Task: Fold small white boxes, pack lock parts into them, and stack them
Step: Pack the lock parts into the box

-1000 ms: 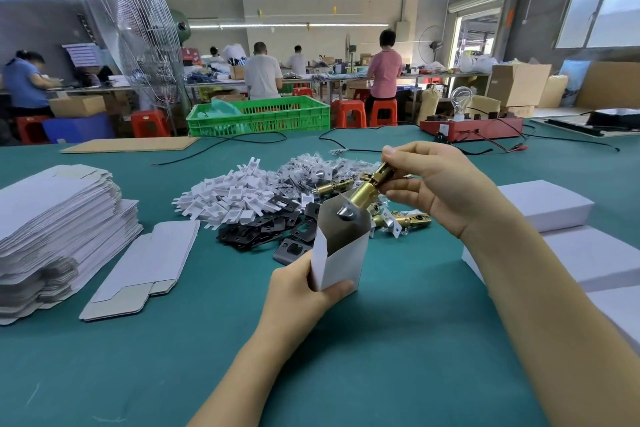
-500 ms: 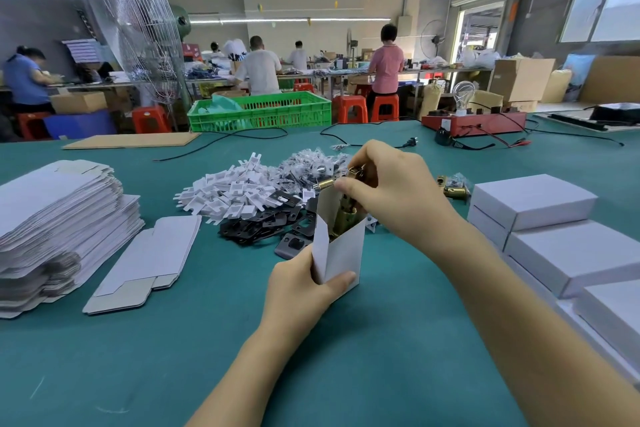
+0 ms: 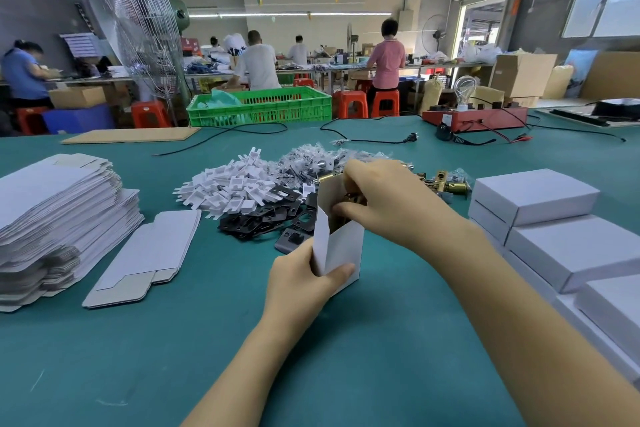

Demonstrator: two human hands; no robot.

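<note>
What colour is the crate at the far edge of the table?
Bright green, with slotted sides; the head view, the only one, shows it.

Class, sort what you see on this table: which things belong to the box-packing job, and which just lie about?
Job: open white cardboard box, brass lock part, stack of flat box blanks, closed white boxes.
Lying about: green plastic crate, red tester box, black power cable.

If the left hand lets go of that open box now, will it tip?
Probably. The box stands tall on a narrow base, held by the left hand. The right hand is pushing a brass part in at the top, likely making it top-heavy. Thin card walls should flex.
</note>
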